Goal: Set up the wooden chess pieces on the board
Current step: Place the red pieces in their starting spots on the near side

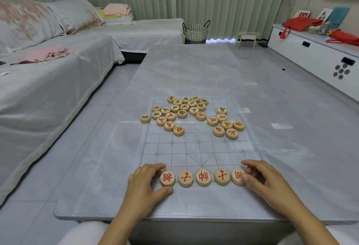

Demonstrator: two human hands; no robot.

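Presently: near row (203,177) being aligned; left hand (144,181) pinches left end piece (167,178), right hand (266,178) right end piece (236,176); next move likely needs red pieces from far heap (182,111).

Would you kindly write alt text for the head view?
The left hand and right hand hold the end pieces of a row of five round wooden red-lettered chess pieces on a clear gridded board; remaining pieces lie jumbled farther back.
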